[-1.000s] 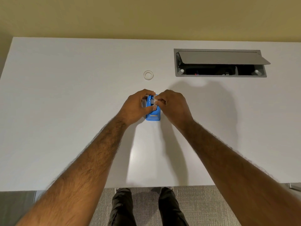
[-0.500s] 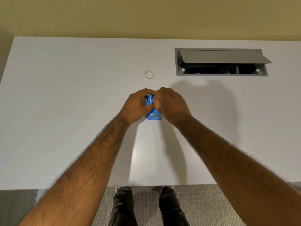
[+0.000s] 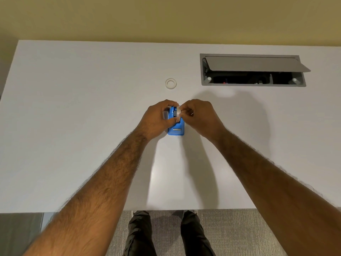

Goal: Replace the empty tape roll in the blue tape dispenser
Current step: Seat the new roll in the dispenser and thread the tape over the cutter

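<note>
From the head view, the blue dispenser (image 3: 176, 128) stands on the white table (image 3: 73, 126), near the middle and a little toward the near edge, its long side running from 12 to 6 o'clock. The near end with a small metal bar is bare; the far end is covered by both hands. The left hand (image 3: 156, 120) comes in from 8 o'clock and grips the dispenser, fingers curled over the far end and thumb lying across its top. A small grey piece (image 3: 165, 114) shows under those fingers at the dispenser's 9 o'clock side; I cannot tell what it is. The right hand (image 3: 200, 115) comes in from 4 o'clock, its fingertips pressed together and pinching a pale roll (image 3: 177, 112) at the top of the dispenser. Whether the roll sits fully in its slot is hidden by the fingers. At 12 o'clock from the dispenser, apart from both hands, a whitish ring (image 3: 170, 83) lies flat on the table. At 2 o'clock a grey hatch (image 3: 252, 64) is propped open over a dark recess. At 6 o'clock, past the table edge, dark trousers (image 3: 138, 235) stand on grey carpet (image 3: 239, 233).
</note>
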